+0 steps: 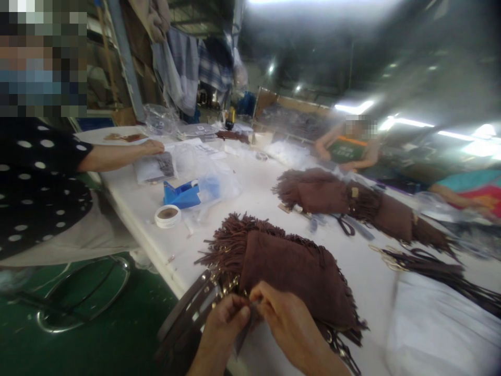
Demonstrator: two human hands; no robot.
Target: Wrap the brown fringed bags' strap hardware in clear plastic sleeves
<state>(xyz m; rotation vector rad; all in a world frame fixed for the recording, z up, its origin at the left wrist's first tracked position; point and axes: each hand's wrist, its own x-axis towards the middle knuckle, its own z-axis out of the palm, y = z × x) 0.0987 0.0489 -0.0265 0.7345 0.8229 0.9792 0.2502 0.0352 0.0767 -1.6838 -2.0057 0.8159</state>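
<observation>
At bottom centre my left hand (229, 318) and right hand (287, 319) each keep a pinching grip on the near edge of the fringed suede bag (289, 269), seemingly mid-job, with another bag (324, 196) waiting centre-right on the tabletop (254, 196).

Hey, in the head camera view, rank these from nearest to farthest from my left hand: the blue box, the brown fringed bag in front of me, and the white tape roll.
1. brown fringed bag: the left hand is touching its near edge.
2. white tape roll: farther off, to the left.
3. blue box: just beyond the roll.
</observation>
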